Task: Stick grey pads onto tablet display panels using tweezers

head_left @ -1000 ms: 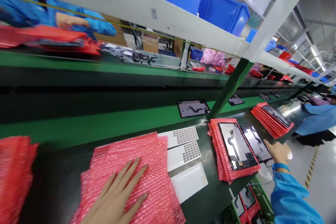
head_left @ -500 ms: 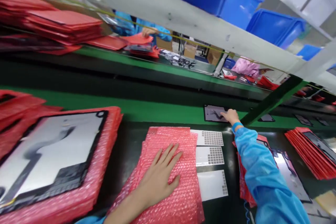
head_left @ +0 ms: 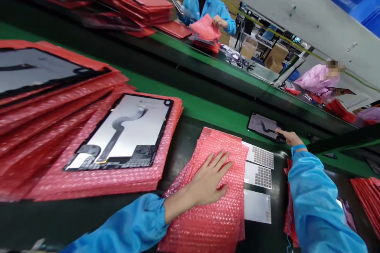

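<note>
My left hand (head_left: 211,180) lies flat, fingers spread, on a stack of red bubble-wrap bags (head_left: 204,225). Beyond it, my right hand (head_left: 291,137) reaches out to the near right corner of a dark-framed screen panel (head_left: 261,123) with a curved ribbon cable. The thumb is over the panel's edge; the other fingers are mostly hidden. That panel is on the green strip (head_left: 219,112). Sheets of small grey labels (head_left: 257,174) lie beside the bags, between my two arms. To the left, another screen panel (head_left: 133,126) rests on a pile of red bubble-wrap bags (head_left: 160,162).
More bagged panels (head_left: 74,106) are fanned out at far left. Red packs (head_left: 145,6) fill the raised ledge behind, where a person in blue (head_left: 221,12) and a person in pink (head_left: 314,79) work. A green post (head_left: 341,138) stands beyond my right arm; red bags (head_left: 368,201) lie farther right.
The view has swung left and tilted, bringing more of the left pile and the people opposite into sight. My left hand stays on the bags, my right hand at the panel's corner.
</note>
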Motion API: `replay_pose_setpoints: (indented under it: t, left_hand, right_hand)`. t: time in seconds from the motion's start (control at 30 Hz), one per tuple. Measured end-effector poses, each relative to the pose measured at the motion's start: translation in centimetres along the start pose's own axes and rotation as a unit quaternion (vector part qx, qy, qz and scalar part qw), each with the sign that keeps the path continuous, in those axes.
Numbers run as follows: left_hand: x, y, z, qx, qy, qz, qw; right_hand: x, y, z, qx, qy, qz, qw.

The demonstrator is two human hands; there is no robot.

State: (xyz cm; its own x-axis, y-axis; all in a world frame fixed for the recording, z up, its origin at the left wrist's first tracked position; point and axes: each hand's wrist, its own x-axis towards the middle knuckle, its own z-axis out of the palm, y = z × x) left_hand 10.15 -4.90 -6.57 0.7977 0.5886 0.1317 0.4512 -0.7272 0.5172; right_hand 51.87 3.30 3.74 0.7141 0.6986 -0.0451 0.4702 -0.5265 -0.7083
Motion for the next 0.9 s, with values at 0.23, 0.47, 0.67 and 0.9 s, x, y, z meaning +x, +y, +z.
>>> replay_pose_setpoints:
  t: [0.23,0.47,0.67,0.9]
  left_hand:
    - [0.0,0.2,-0.9,-0.096,0.044,-0.007,0.994]
    - [-1.1,3.0,-3.7,-0.563,0.15,-0.085,0.809]
    - [-3.9,2.3,-4.1,-0.615,0.153,-0.202,0.747]
    - [-6.0,-0.7,-3.1,-0.495,0.102,-0.245,0.827]
  right_hand:
    - [-6.6,-3.8,-1.4,0.178,-0.101,0.015,0.979]
    - [-28.9,0.2,3.1,0.362,-0.192,0.087,0.908]
    - [-38.1,4.4,4.4,0.322,-0.439,0.027,0.838]
    - [-32.9,4.5,-1.3,0.363,-0.33,-0.047,0.87]
